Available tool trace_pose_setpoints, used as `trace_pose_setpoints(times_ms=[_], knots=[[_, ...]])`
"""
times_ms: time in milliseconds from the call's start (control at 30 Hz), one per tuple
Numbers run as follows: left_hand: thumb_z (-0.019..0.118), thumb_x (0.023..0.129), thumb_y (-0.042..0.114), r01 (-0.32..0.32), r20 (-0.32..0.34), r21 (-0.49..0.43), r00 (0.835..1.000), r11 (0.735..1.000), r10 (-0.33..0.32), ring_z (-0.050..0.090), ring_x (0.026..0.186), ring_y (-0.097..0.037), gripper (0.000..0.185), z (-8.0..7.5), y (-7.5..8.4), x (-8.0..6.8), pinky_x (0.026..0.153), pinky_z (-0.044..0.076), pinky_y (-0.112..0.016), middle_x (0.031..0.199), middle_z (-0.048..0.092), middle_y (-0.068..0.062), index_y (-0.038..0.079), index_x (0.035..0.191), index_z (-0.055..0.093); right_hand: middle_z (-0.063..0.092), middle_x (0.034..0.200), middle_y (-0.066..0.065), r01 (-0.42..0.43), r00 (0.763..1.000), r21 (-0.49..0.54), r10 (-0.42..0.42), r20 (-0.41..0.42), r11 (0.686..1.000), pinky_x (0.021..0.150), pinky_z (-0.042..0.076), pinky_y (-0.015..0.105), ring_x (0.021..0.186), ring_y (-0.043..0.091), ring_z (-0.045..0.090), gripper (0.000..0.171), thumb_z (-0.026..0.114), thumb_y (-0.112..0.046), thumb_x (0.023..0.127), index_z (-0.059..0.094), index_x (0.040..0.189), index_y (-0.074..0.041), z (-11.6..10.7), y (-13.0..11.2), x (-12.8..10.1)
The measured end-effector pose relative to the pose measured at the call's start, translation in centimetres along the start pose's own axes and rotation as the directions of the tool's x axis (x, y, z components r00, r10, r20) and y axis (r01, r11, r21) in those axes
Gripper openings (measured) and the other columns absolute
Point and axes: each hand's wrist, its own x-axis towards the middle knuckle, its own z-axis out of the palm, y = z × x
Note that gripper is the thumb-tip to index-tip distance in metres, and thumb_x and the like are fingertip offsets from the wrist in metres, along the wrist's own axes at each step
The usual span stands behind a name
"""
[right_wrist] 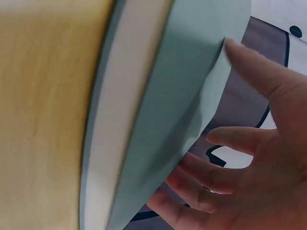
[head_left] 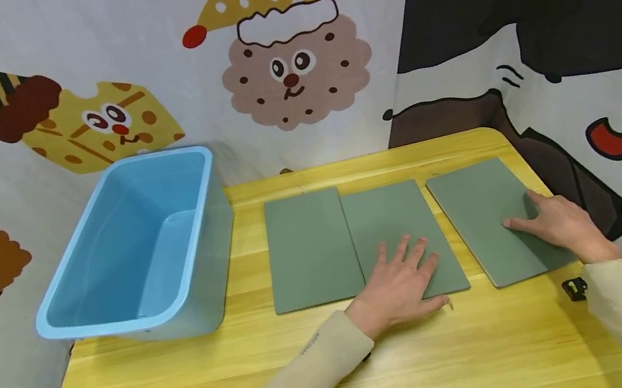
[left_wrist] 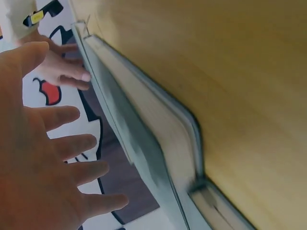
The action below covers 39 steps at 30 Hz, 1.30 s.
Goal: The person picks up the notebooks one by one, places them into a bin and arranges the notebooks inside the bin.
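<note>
Three books with plain green covers lie closed on the wooden table: a left book [head_left: 310,249], a middle book [head_left: 383,219] beside it, and a right book [head_left: 478,214] turned at a slight angle. My left hand [head_left: 393,286] lies over the near part of the middle book, fingers straight and spread. At the right book's outer edge, my right hand [head_left: 566,227] holds it, thumb over the cover and other fingers along the side. In the right wrist view, the pale page block [right_wrist: 127,86] shows under the cover, and the fingertips [right_wrist: 189,163] are partly hidden by the edge.
A light blue plastic tub [head_left: 204,205] stands on the left of the yellow wooden table [head_left: 467,353]. Behind the table hangs a cloth [head_left: 127,19] printed with cartoon figures. A small black device [head_left: 575,289] shows beside the right wrist.
</note>
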Motion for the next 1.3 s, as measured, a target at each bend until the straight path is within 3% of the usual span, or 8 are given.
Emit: trace_pose_setpoints(times_ms=[267,467,700,833,933,1100,1200,1300], knots=[[0.037,0.098,0.078,0.022,0.069,-0.064,0.997,0.998,-0.018,0.024,0.156,-0.034,0.081,0.2,1.3,1.4,0.115,0.036,-0.062,0.172,0.019,0.001,0.035,0.165,0.027,0.018,0.143,0.059,0.036,0.998,0.094,-0.041,0.053,0.995,0.096,0.041,0.077,0.121,0.072,0.039,0.128,0.074,-0.058,0.091,-0.011,0.156,0.012,-0.5,0.3,0.1],[0.038,0.094,0.082,0.067,0.127,-0.061,0.990,0.996,-0.058,0.024,0.155,-0.039,0.083,0.5,1.8,1.5,0.111,0.037,-0.066,0.173,0.017,0.004,0.042,0.165,0.022,0.003,0.152,0.053,0.085,0.984,0.208,-0.115,0.134,0.974,0.101,0.035,0.079,0.131,0.072,0.027,0.129,0.074,-0.050,0.094,-0.024,0.155,0.005,-0.4,0.6,0.0],[0.037,0.093,0.084,0.068,0.145,-0.003,0.987,0.998,-0.066,0.021,0.156,-0.039,0.082,0.7,2.0,1.5,0.111,0.036,-0.068,0.173,0.013,0.007,0.047,0.164,0.020,-0.011,0.163,0.040,0.166,0.976,0.338,-0.203,0.075,0.926,0.105,0.024,0.080,0.142,0.068,0.014,0.112,0.068,-0.042,0.101,-0.021,0.161,-0.010,-0.6,0.9,-0.8],[0.035,0.093,0.084,0.066,0.141,-0.010,0.988,0.998,-0.064,0.021,0.156,-0.039,0.081,0.7,2.0,1.5,0.111,0.036,-0.068,0.173,0.014,0.007,0.047,0.164,0.021,-0.004,0.167,0.035,0.214,0.971,0.374,-0.238,0.021,0.902,0.090,0.050,0.061,0.131,0.060,0.039,0.094,0.061,-0.038,0.106,-0.010,0.166,-0.020,-1.3,0.9,-1.7],[0.034,0.094,0.084,0.068,0.127,-0.043,0.990,0.997,-0.062,0.022,0.156,-0.038,0.080,0.7,1.7,1.4,0.111,0.037,-0.068,0.173,0.016,0.006,0.045,0.163,0.025,0.008,0.166,0.037,0.232,0.970,0.377,-0.243,-0.018,0.897,0.074,0.054,0.038,0.117,0.052,0.052,0.086,0.058,-0.037,0.107,-0.002,0.167,-0.026,-1.7,0.4,-2.6],[0.034,0.096,0.082,0.087,0.088,-0.124,0.993,0.989,-0.076,0.023,0.156,-0.036,0.080,0.5,0.7,0.6,0.112,0.037,-0.065,0.172,0.021,0.003,0.040,0.164,0.029,0.011,0.167,0.032,0.246,0.969,0.422,-0.234,-0.081,0.873,0.070,0.046,0.016,0.127,0.052,0.043,0.079,0.057,-0.035,0.108,0.005,0.167,-0.035,-2.3,-0.8,-4.1],[0.036,0.097,0.079,0.104,0.040,-0.131,0.994,0.986,-0.099,0.026,0.155,-0.036,0.080,-0.1,-0.4,-0.1,0.112,0.039,-0.063,0.171,0.024,0.001,0.036,0.164,0.031,0.008,0.170,0.026,0.236,0.972,0.466,-0.201,-0.124,0.853,0.071,0.045,0.013,0.132,0.049,0.037,0.076,0.057,-0.033,0.108,0.008,0.166,-0.039,-2.7,-1.4,-4.8],[0.039,0.098,0.076,0.120,-0.030,-0.134,0.992,0.984,-0.125,0.030,0.153,-0.036,0.079,-0.8,-1.8,-1.0,0.112,0.040,-0.062,0.170,0.028,-0.001,0.031,0.163,0.035,0.006,0.173,0.015,0.214,0.976,0.516,-0.162,-0.145,0.829,0.072,0.048,0.012,0.133,0.036,0.039,0.075,0.057,-0.033,0.108,0.010,0.165,-0.043,-3.2,-1.9,-5.6]])
